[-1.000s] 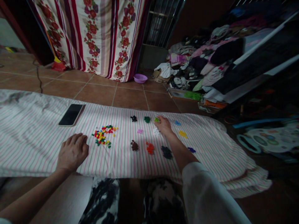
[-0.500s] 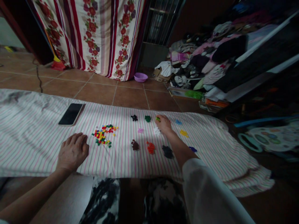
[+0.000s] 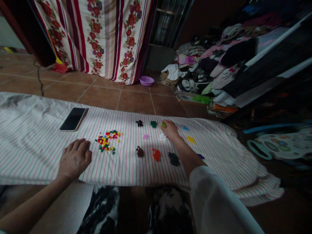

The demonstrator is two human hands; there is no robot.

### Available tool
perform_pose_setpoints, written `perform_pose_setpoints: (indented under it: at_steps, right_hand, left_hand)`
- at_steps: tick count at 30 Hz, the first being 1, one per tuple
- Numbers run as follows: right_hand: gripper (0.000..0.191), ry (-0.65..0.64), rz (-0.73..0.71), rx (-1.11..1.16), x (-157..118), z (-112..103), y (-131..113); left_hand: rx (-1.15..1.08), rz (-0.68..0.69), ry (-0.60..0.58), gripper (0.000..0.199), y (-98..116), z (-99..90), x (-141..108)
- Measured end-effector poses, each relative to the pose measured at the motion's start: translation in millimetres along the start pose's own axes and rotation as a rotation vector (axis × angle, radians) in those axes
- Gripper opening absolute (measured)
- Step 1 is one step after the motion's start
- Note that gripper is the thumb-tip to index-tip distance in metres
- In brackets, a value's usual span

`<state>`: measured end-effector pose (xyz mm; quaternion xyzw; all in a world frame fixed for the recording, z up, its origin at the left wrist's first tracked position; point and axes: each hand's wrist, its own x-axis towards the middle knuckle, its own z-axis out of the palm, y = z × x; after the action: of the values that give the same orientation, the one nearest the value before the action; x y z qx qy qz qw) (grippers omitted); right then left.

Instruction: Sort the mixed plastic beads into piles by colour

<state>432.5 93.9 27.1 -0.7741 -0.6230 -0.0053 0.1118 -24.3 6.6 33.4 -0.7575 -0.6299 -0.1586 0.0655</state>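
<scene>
My right hand [image 3: 170,130] reaches over the striped cloth, its thumb and fingers closed about a small cluster of light green pieces [image 3: 163,124]. Beneath its thumb side are white pieces [image 3: 163,137]. Dark green [image 3: 153,124] and black [image 3: 139,123] clusters sit to the left. Nearer me lie pink [image 3: 145,136], brown [image 3: 139,151], orange [image 3: 156,154] and dark grey [image 3: 174,159] ones. Beyond my right arm are yellow [image 3: 191,139], light blue [image 3: 185,128] and partly hidden dark blue [image 3: 201,156] pieces. My left hand [image 3: 74,158] rests palm down, open, beside a mixed-colour pile of small pieces [image 3: 106,142].
A dark-screened phone [image 3: 73,119] lies on the striped cloth [image 3: 126,169], beyond my left hand. On the tiled floor are a purple basin [image 3: 146,81] and a red broom [image 3: 60,67] near a floral curtain [image 3: 107,39]. Clothes [image 3: 207,58] are heaped at the right.
My right hand stays at the light green pieces with slightly shifted fingers; more of the cluster shows. My left hand still rests on the cloth. The whole view has shifted slightly.
</scene>
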Motion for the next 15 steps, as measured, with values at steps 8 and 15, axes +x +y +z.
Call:
perform_pose_setpoints:
  at_steps: [8,15]
  right_hand:
    - [0.033,-0.043,-0.017,-0.004,-0.3,-4.1,-3.6]
    - [0.032,-0.040,-0.038,-0.009,-2.4,-5.8,-2.2]
  left_hand:
    - [0.024,0.017,0.012,0.039,-0.8,1.5,-0.3]
    - [0.029,0.011,-0.003,0.040,0.8,-0.8,0.2]
